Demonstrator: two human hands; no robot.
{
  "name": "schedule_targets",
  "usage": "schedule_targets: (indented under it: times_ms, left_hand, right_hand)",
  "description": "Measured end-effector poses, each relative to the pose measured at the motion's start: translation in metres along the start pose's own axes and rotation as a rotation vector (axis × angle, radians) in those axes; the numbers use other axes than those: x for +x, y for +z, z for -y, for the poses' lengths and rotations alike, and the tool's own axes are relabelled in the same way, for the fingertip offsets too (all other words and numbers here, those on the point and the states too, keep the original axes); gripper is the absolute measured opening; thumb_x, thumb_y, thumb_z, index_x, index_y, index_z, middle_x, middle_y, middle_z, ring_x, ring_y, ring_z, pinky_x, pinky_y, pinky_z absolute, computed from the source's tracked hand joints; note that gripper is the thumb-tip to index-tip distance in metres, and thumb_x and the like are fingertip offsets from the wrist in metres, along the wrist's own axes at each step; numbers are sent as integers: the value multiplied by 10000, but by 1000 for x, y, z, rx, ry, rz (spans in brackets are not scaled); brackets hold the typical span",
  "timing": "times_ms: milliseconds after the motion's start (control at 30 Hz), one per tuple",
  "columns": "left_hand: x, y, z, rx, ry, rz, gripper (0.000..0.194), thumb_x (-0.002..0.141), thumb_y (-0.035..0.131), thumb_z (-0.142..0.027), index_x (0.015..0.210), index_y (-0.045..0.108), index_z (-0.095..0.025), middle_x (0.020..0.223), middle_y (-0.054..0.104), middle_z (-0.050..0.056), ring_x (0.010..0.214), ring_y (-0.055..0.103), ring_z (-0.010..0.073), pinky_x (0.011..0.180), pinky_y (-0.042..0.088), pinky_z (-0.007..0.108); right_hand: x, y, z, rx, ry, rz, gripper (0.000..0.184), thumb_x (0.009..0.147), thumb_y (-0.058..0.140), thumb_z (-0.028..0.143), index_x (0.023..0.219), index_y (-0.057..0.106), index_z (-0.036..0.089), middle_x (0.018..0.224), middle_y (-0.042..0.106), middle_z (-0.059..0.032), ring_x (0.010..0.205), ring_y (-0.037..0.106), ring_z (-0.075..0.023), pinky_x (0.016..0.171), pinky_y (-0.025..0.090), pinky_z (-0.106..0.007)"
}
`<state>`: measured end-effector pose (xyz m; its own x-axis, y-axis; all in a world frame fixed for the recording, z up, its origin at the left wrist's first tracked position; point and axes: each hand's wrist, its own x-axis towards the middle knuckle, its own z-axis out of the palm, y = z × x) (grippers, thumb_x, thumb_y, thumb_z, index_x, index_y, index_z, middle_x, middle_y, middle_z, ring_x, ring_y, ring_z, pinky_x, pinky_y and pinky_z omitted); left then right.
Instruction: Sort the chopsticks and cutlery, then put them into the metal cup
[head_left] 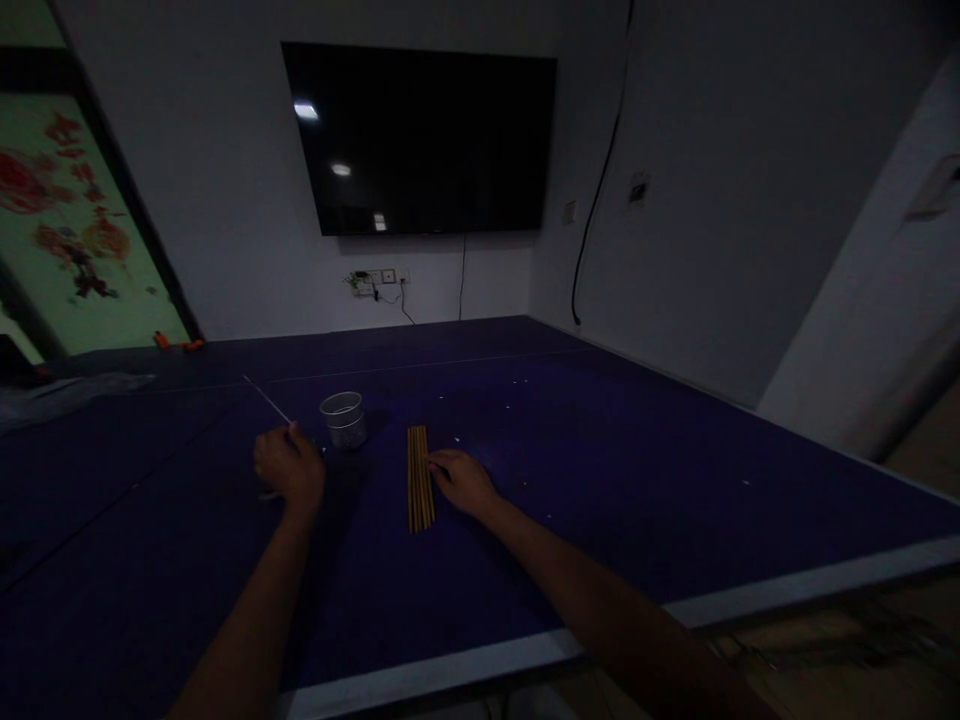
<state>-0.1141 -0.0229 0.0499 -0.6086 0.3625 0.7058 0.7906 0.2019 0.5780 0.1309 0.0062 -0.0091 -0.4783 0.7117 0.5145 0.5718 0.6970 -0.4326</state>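
Observation:
My left hand (289, 466) is closed, raised a little over the table at the left. From its fingers a thin, pale stick (266, 399) points up and to the left; its exact kind is too dark to make out. Just right of that hand stands a round metal mesh cup (346, 420), upright; its inside is hard to see. Several yellow-and-dark striped pencils (420, 500) lie side by side in a neat row, lengthwise away from me. My right hand (461, 482) pinches with thumb and forefinger at the right edge of this row.
The blue-purple table (637, 480) has a pale front edge and several tiny white scraps. Clear plastic (71, 395) lies at the far left, with small orange things (176, 343) at the back. A television (427, 140) hangs on the wall; cables and sockets are below.

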Motion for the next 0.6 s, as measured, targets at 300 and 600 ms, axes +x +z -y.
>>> schedule_targets:
  times_ms: [300, 600]
  left_hand:
    - [-71, 3, -56, -646, 338, 452, 316, 876, 390, -398, 709, 549, -182, 726, 533, 15, 716, 515, 149, 686, 417, 269]
    - [-89, 10, -61, -836, 315, 730, 336, 841, 457, -424, 678, 605, -171, 685, 543, 6, 669, 521, 131, 637, 413, 245]
  right_hand:
    - [-6, -10, 17, 74, -39, -189, 321, 922, 402, 320, 1104, 638, 201, 1043, 673, -76, 975, 600, -179, 874, 439, -313]
    - [-6, -7, 24, 335, 8, -216, 292, 899, 451, 356, 1045, 669, 226, 1001, 696, -51, 911, 631, -180, 814, 466, -305]
